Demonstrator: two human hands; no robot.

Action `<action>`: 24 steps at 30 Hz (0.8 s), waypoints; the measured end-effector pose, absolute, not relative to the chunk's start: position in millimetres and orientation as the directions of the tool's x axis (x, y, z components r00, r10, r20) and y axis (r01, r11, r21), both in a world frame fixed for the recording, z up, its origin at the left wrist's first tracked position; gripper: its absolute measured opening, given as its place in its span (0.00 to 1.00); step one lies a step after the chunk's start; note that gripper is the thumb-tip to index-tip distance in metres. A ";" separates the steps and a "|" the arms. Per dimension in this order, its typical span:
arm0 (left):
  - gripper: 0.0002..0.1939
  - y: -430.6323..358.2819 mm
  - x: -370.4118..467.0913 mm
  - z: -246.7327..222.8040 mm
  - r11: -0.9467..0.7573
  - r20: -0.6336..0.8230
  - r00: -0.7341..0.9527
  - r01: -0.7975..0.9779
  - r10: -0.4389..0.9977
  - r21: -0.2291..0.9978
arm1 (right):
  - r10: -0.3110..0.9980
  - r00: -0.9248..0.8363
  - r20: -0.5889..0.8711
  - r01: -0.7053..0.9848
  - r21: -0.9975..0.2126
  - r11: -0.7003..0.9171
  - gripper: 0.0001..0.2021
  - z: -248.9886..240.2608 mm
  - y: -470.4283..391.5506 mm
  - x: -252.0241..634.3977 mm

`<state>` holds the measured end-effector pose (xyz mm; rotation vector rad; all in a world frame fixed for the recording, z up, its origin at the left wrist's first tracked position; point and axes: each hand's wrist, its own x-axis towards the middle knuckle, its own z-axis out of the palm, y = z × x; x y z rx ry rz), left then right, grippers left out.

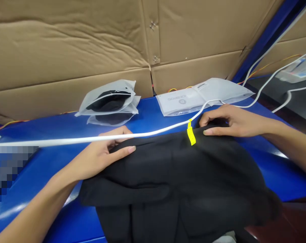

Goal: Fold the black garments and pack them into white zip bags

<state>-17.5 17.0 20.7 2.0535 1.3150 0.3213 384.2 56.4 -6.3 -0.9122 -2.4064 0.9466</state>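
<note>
A black garment (pixel 153 168) is spread between my hands, its lower part hanging over the near edge of the blue table. My left hand (pixel 104 153) pinches the upper left edge, thumb on top and fingers behind the cloth. At the upper right, my right hand (pixel 229 121) grips the same edge, its fingers partly hidden by the fabric. Just above the cloth a white cable (pixel 153 132) runs across the view, passing in front of my left fingers. From the cable hangs a yellow tag (pixel 191 135), which overlaps the garment's top edge.
Translucent bags with dark contents (pixel 109 101) lie at the back left of the blue table (pixel 54 131). White printed bags (pixel 183 101) lie at the back right. Cardboard panels (pixel 67 44) stand behind. A clear plastic box (pixel 298 69) sits on a dark surface at far right.
</note>
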 end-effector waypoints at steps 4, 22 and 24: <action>0.19 17.5 -14.6 13.5 -0.382 -0.040 0.456 0.786 0.889 0.486 | 0.708 -0.706 0.015 0.514 -0.676 0.527 0.19 -10.5 57.9 382.0; 0.18 28.7 -11.0 5.8 -0.334 0.345 0.212 0.876 0.914 0.348 | 0.844 -0.477 0.246 0.769 -0.347 0.536 0.18 -40.6 63.6 371.1; 0.22 26.7 -13.1 13.1 -0.224 0.141 0.175 0.802 0.974 0.554 | 0.839 -0.488 0.240 0.760 -0.355 0.544 0.18 -41.5 65.0 371.5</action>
